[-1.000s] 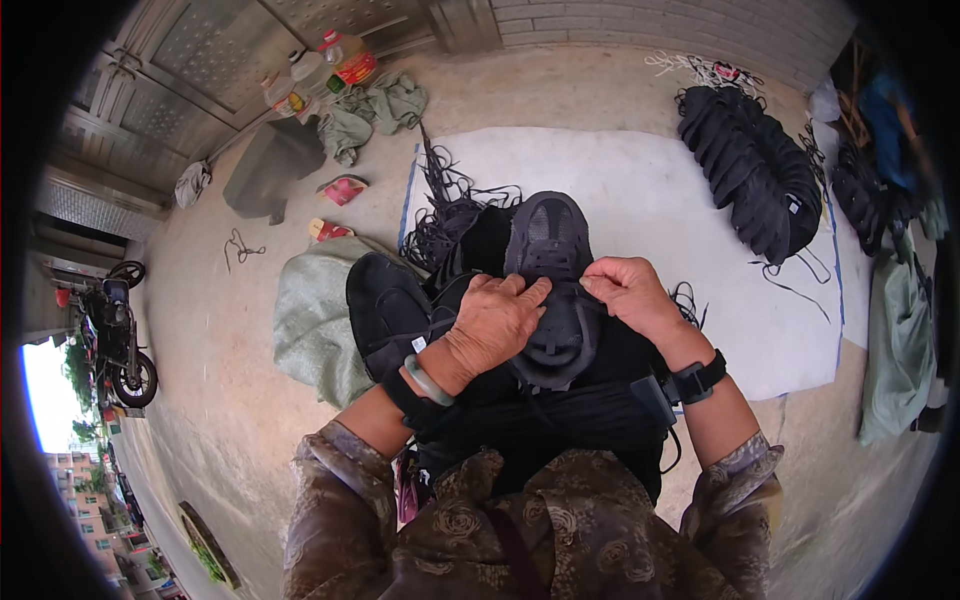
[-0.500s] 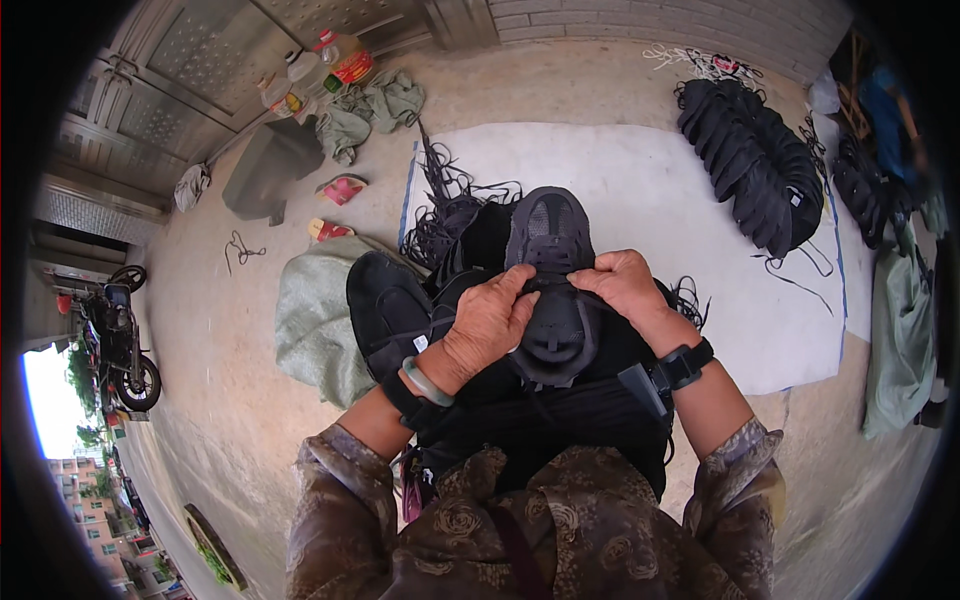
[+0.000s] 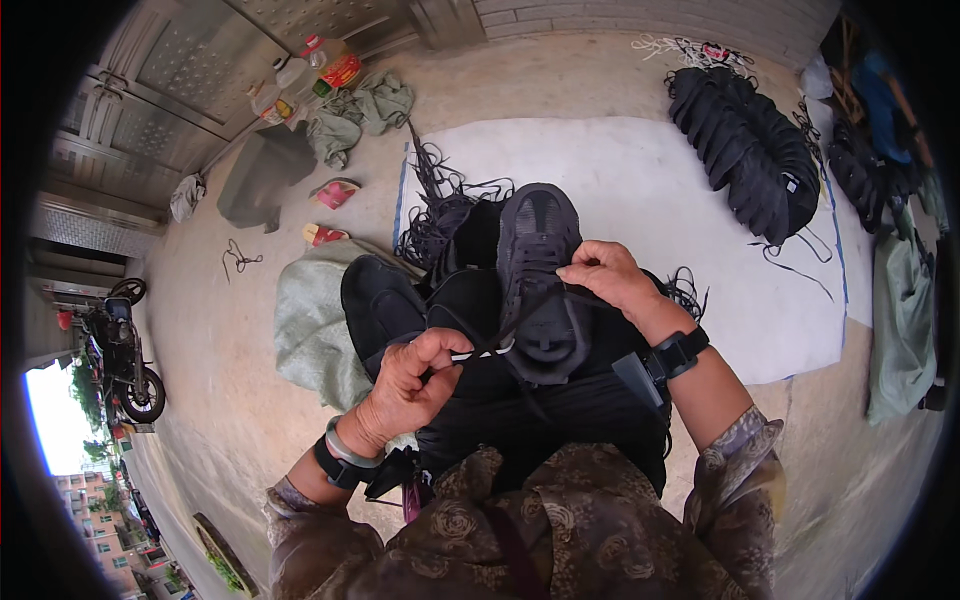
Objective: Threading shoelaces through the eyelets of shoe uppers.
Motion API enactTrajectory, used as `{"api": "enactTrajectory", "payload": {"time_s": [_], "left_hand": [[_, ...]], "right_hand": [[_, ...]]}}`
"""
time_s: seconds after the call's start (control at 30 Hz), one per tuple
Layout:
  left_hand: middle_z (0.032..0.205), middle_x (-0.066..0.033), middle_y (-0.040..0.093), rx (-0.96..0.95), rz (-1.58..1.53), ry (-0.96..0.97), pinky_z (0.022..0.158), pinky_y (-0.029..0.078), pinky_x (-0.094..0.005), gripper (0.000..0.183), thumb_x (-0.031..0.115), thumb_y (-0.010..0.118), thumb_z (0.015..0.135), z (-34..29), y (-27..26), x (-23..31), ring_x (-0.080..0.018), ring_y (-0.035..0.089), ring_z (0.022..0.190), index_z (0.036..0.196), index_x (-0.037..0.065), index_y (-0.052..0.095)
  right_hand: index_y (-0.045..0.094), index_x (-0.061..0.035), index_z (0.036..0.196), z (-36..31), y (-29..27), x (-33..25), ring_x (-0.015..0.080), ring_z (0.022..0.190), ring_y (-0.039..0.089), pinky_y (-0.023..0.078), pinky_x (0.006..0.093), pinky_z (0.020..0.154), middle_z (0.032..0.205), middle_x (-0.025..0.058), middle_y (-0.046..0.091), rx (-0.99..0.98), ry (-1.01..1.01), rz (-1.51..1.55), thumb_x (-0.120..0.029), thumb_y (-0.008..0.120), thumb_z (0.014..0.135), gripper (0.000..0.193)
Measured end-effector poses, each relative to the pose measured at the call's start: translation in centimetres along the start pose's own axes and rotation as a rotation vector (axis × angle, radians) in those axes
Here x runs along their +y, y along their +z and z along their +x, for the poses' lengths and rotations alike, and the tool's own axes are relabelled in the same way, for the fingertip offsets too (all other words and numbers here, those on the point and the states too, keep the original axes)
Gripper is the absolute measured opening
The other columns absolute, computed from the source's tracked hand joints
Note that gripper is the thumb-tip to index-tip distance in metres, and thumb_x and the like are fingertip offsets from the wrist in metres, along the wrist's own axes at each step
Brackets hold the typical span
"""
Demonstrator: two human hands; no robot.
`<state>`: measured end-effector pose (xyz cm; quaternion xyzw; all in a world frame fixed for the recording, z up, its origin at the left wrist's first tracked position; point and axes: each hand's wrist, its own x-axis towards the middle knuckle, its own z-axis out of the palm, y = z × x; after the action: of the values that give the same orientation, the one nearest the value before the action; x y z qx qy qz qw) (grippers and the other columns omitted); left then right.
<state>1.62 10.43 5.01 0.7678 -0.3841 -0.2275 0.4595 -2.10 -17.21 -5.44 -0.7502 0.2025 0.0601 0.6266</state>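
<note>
A black lace-up shoe (image 3: pixel 545 310) rests on my lap, its toe pointing away from me and its opening toward me. My left hand (image 3: pixel 405 375), left of the heel, is closed in a pinch on a thin, pale, rod-like tool (image 3: pixel 488 352). A black shoelace (image 3: pixel 525 312) runs from the tool across the shoe to my right hand (image 3: pixel 612 278). The fingertips of that hand are closed at the right side of the lacing, pinching the lace. More black shoe parts (image 3: pixel 375 300) lie on my lap to the left.
A bundle of black laces (image 3: pixel 435 205) lies beyond my lap on a white sheet (image 3: pixel 640 160). Stacked black shoe uppers (image 3: pixel 745 150) sit at the far right. A pale green sack (image 3: pixel 315 310), slippers (image 3: pixel 335 192) and plastic bottles (image 3: pixel 335 65) are on the left.
My left hand has moved from the shoe's lacing toward me and to the left, and the pale tool and stretched lace now show. My right hand has shifted slightly left.
</note>
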Motion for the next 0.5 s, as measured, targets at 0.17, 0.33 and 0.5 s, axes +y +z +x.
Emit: {"api": "enactTrajectory", "payload": {"time_s": [0.17, 0.33, 0.5], "left_hand": [[0.052, 0.0008, 0.035, 0.042, -0.010, -0.014, 0.050, 0.030, -0.0216, 0.030, -0.014, 0.051, 0.071, -1.8, -1.2, 0.9, -0.0105, 0.034, 0.047, 0.095, 0.004, 0.055], [0.052, 0.0001, 0.037, -0.093, 0.042, 0.109, 0.045, 0.032, -0.0238, 0.031, -0.012, 0.052, 0.071, -2.1, -1.4, 2.7, -0.0116, 0.042, 0.044, 0.098, 0.003, 0.056], [0.053, -0.0007, 0.041, -0.074, 0.005, 0.162, 0.047, 0.036, -0.0239, 0.028, -0.008, 0.058, 0.074, -1.4, -0.6, 3.9, -0.0142, 0.045, 0.045, 0.101, 0.001, 0.056]], "right_hand": [[0.060, -0.0025, 0.073, -0.3, -0.5, -0.9, 0.0110, 0.065, 0.050, 0.042, 0.0245, 0.062, 0.068, 0.0001, 0.056, -0.013, 0.097, 0.157, -0.026, 0.067, 0.079, 0.026], [0.059, -0.0057, 0.078, -0.2, -0.7, 0.1, 0.0091, 0.070, 0.048, 0.040, 0.0229, 0.069, 0.073, -0.0014, 0.055, -0.062, 0.084, 0.225, -0.025, 0.058, 0.087, 0.021], [0.057, 0.0003, 0.083, -2.5, 1.9, -3.6, 0.0123, 0.067, 0.050, 0.042, 0.0253, 0.066, 0.071, 0.0036, 0.056, 0.101, -0.448, -0.178, -0.029, 0.052, 0.090, 0.031]]}}
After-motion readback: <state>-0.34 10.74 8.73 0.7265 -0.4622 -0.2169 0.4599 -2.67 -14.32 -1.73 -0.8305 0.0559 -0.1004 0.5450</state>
